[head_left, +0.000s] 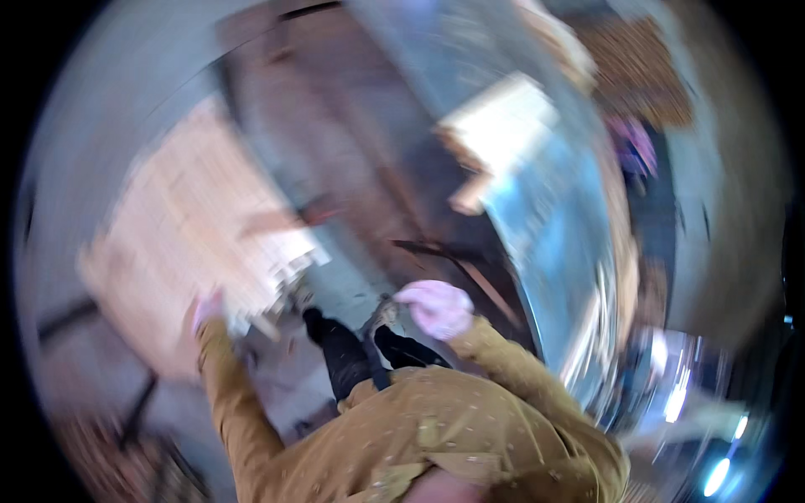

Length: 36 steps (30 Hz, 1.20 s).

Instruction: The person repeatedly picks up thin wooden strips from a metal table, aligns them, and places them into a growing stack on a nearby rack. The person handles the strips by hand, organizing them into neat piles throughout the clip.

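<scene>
My left hand (207, 312), in a pale pinkish glove, is at the near edge of a wide spread of light wooden boards (193, 226). Motion blur hides its fingers, and whether it touches the boards cannot be made out. My right hand (438, 308), gloved the same way, hangs in front of my body to the right of my feet. Its fingers look curled together, with nothing visible in them. Beyond it lies a rust-brown flat surface (352, 126) with a dark thin strip (419, 247) near its closer end.
A small stack of pale wood pieces (503, 121) rests on a bluish-grey metal surface (545, 218) to the right. Thin wood strips (591, 331) lie along its near side. A brown pile (633, 71) stands at the far right. Another blurred brown pile (126, 457) is at lower left.
</scene>
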Tool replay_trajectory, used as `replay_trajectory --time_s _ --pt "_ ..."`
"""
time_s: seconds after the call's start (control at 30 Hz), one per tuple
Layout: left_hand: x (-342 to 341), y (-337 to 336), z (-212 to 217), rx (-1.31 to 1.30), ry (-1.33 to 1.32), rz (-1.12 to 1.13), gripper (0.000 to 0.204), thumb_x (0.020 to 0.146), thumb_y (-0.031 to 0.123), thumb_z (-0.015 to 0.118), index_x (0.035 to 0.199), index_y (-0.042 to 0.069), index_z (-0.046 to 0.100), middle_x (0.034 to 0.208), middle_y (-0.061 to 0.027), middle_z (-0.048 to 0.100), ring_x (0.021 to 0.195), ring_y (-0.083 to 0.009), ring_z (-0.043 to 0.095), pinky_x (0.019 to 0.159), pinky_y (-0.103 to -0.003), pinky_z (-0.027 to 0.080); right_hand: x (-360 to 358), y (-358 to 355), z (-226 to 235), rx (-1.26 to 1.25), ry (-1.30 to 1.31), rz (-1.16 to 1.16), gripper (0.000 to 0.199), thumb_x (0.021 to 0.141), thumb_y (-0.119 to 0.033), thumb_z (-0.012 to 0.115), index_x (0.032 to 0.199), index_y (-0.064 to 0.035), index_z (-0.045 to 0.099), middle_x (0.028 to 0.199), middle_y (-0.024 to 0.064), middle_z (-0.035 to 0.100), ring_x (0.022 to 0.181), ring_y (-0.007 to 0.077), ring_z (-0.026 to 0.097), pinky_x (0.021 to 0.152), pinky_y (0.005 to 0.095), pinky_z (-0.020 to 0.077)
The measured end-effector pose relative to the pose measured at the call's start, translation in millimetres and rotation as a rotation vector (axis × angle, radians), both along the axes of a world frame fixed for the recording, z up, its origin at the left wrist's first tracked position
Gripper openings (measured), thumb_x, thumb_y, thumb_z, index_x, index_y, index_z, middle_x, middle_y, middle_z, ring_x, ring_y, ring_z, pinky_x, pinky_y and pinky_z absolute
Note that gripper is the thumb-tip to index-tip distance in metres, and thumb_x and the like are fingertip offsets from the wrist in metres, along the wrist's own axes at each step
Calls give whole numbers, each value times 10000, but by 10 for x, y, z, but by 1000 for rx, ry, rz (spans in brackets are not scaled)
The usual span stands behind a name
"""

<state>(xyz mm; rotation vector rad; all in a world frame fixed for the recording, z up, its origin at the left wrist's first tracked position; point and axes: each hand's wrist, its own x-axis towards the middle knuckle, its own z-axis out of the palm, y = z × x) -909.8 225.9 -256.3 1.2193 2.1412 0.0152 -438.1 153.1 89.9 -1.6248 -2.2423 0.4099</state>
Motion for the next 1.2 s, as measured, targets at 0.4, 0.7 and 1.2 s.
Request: replay_trajectory --time_s 0.4,0.7,1.2 --pt "2974 -961 2017 560 -513 -146 410 971 374 593 1155 8 605 942 -109 628 827 -257 598 772 -362 500 3268 -3744 487 -404 -366 -1518 596 827 -349 623 1337 -67 502 1281 178 594 1187 333 563 1033 423 447" --pt "7702 -3448 3151 322 -826 -1289 316 903 262 661 1139 53 655 1059 -143 698 939 -260 671 868 -368 529 6196 -6629 -126 -597 -100 -2107 808 789 -468 717 1424 -77 408 1337 217 541 1244 347 536 1049 443 431" --pt "10726 -4074 3280 127 43 -985 820 783 367 749 1425 31 366 1221 -243 625 1134 -391 626 948 -505 500 6397 -5632 -792 127 223 -1291 419 874 -316 557 1151 -4 583 1101 214 612 1111 372 589 994 469 463"
